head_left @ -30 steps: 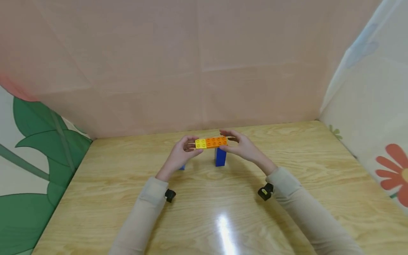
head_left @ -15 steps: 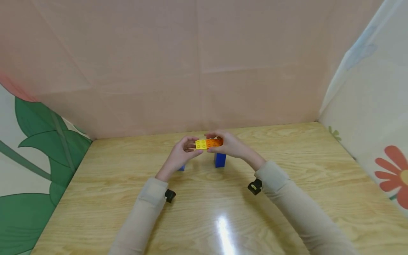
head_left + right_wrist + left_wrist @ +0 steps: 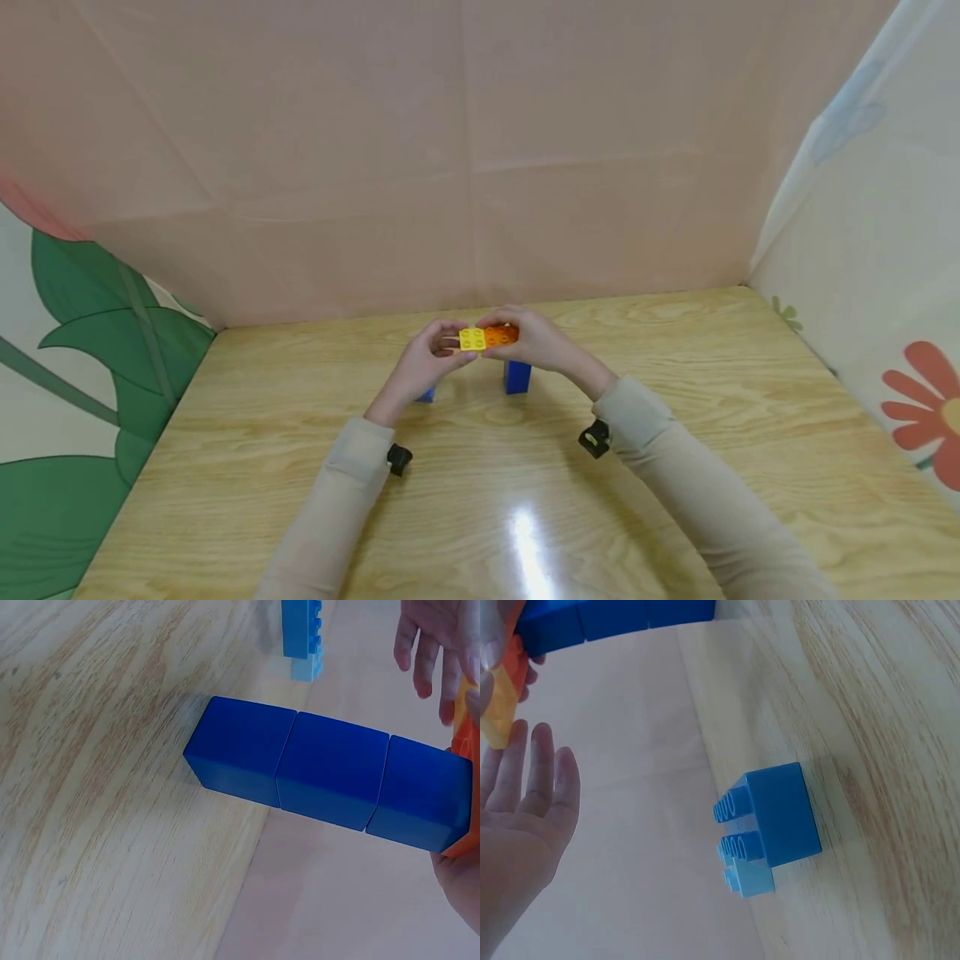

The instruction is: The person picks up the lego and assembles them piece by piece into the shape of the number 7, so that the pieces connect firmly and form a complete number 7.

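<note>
In the head view, the left hand (image 3: 420, 365) pinches a yellow 4-stud toy building brick (image 3: 472, 339), thumb along its 6 o'clock edge and index finger at its 12 o'clock edge. The right hand (image 3: 551, 342) is clamped on an orange studded building brick (image 3: 499, 336), which sits at the yellow brick's 3 o'clock, side against side; whether the 2 are locked together I cannot tell. The orange brick rests at the top of an upright tower of 3 dark blue blocks (image 3: 330, 761), which stands on the wood-grain table (image 3: 450, 517).

In the left wrist view, a mid-blue studded brick (image 3: 784, 817) lies between 3 and 4 o'clock of the left hand's fingertips, well apart from them, studs up. A pale blue brick (image 3: 754, 879) shows at its 7 o'clock, the 2 seeming to touch.

Both forearms wear beige sleeves (image 3: 701, 483) and come in from 7 and 5 o'clock, each with a black wrist device (image 3: 596, 438). A pinkish backdrop (image 3: 480, 167) fills 12 o'clock, printed green leaves (image 3: 82, 342) 9 o'clock, and a printed red flower (image 3: 930, 404) 4 o'clock.
</note>
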The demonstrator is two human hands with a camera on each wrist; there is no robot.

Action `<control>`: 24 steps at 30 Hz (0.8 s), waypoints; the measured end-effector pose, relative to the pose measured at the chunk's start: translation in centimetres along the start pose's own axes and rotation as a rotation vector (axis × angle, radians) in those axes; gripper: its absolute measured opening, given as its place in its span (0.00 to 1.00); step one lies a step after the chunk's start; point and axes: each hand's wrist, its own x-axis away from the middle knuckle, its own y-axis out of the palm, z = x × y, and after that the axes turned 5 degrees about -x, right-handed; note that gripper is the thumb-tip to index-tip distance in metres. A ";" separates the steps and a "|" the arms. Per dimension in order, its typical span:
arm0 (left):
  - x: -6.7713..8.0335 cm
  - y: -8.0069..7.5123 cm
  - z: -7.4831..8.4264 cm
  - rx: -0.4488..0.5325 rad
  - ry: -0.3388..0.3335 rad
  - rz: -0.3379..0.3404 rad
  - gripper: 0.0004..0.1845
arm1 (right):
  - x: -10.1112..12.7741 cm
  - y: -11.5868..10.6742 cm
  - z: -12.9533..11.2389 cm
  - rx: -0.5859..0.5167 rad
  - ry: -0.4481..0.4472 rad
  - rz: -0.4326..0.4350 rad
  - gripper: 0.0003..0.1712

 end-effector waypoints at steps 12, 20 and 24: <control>0.1 -0.8 0.1 -0.009 0.014 -0.032 0.28 | -0.2 0.2 -0.2 0.001 0.015 0.001 0.21; 0.8 -2.7 -1.0 -0.071 -0.041 0.049 0.25 | -0.3 0.4 -0.1 0.001 0.038 0.003 0.21; 1.4 -3.3 -2.0 -0.175 -0.105 0.080 0.22 | -0.3 0.4 -0.2 0.006 0.057 0.004 0.22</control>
